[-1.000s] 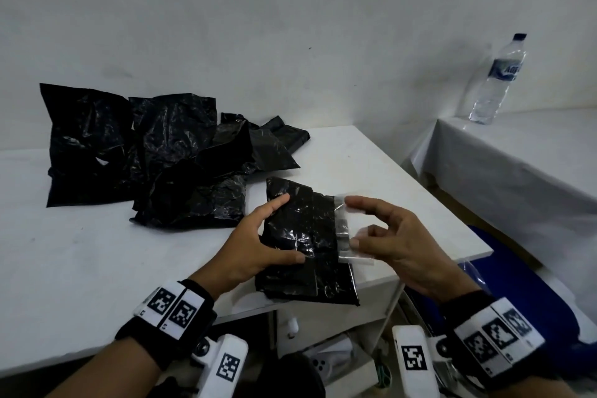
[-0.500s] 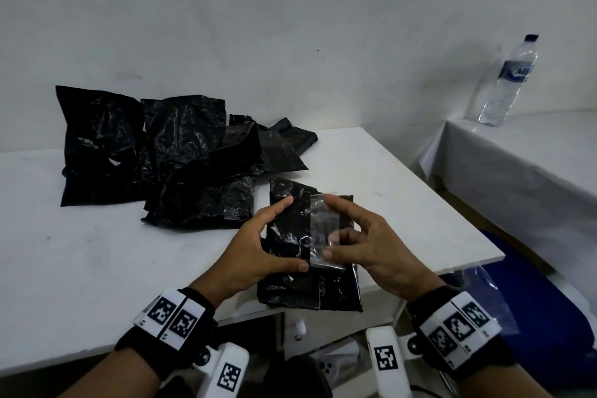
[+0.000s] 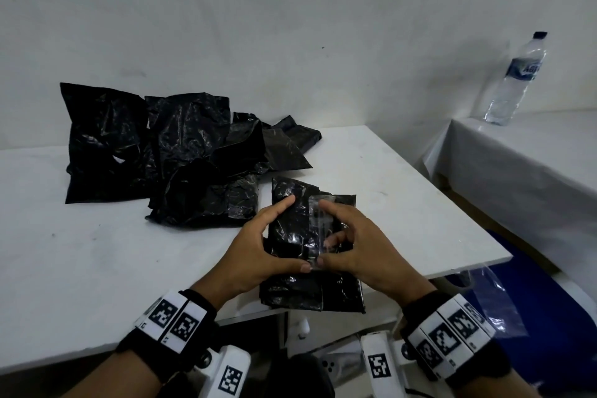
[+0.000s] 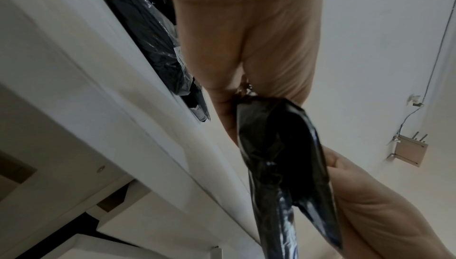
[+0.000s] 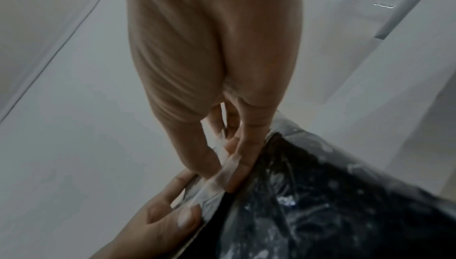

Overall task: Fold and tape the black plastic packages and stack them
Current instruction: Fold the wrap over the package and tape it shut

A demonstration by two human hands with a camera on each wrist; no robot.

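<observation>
Two hands work on one folded black package (image 3: 300, 236) at the near right edge of the worktop (image 3: 97, 268). The left hand (image 3: 255, 252) grips the package's left side: its index finger lies across the top face and its thumb presses the near part of the same face, tip close to the right thumb. The right hand (image 3: 355, 249) holds a strip of clear tape (image 3: 318, 223) against the package; the index finger is stretched over the far end of the strip, the thumb pins the near end, and the other fingers are curled onto the black film. In the right wrist view the tape (image 5: 227, 167) shows as a pale band pinched between fingertips at the package's edge (image 5: 320, 204). In the left wrist view the package (image 4: 283, 156) is seen from below, with part of it hanging past the worktop edge (image 4: 148, 126) and both hands clasping it. The tape runs lengthwise over the fold seam, from far to near. A loose pile of black bags (image 3: 161, 155) lies on the worktop behind and to the left of the package, just apart from it. A water bottle (image 3: 517, 77) stands upright on a second, cloth-covered table (image 3: 533, 165) to the right, well apart.
</observation>
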